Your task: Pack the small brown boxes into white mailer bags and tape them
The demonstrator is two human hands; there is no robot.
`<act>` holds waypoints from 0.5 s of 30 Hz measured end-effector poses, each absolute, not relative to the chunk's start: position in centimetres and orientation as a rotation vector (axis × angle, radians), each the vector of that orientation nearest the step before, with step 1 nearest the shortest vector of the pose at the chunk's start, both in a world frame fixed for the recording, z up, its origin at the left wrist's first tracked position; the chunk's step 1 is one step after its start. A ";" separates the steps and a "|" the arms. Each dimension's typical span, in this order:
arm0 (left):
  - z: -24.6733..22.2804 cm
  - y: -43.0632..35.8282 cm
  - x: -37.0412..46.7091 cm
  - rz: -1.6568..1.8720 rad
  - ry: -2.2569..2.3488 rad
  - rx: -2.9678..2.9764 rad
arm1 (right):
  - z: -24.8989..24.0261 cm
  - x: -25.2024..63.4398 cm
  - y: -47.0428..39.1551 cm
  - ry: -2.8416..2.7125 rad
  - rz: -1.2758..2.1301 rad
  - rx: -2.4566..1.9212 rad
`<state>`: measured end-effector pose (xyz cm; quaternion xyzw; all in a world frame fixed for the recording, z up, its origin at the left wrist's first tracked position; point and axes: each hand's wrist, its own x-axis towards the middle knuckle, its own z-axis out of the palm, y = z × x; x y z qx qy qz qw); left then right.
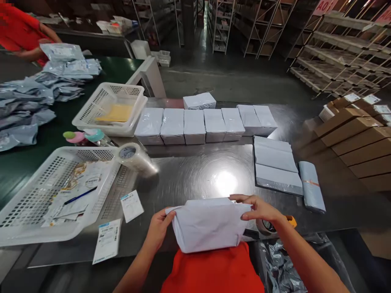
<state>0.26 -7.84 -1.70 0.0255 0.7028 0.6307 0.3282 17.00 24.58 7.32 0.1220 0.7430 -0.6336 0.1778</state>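
A white plastic mailing bag (207, 228), bulging as if something boxy is inside, is held up at the table's near edge against my red top. My left hand (160, 226) pinches its left corner between thumb and fingers. At the opposite corner, my right hand (255, 206) grips the bag with the thumb in front. What is in the bag is hidden. Just beyond my right wrist sits a tape dispenser (269, 226), partly covered by my arm. Shipping labels (106, 240) lie on the metal table to the left of my left hand.
Several wrapped white packages (194, 124) form a row at the back. Flat mailing bags (276, 162) and a rolled bundle (311, 185) lie right. Clear tape rolls (137, 158) stand beside a white basket (61, 234) of papers. Brown cartons (363, 142) stand far right; a co-worker (23, 30) is upper left.
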 end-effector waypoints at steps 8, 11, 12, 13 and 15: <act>-3.1 -7.8 0.9 1.696 1.891 -0.027 | 0.0 19.3 20.8 1.729 -2.466 1.225; -3.5 -8.0 0.6 1.785 1.801 -0.012 | -1.7 20.0 20.0 1.696 -2.483 1.437; -3.5 -8.0 0.5 1.814 1.744 0.012 | -1.9 20.2 20.1 1.722 -2.447 1.430; -3.3 -8.1 0.4 1.843 1.680 0.037 | -1.9 20.4 20.5 1.787 -2.386 1.410; -2.9 -8.2 0.3 1.884 1.567 0.076 | -0.9 20.3 21.5 2.023 -2.217 1.416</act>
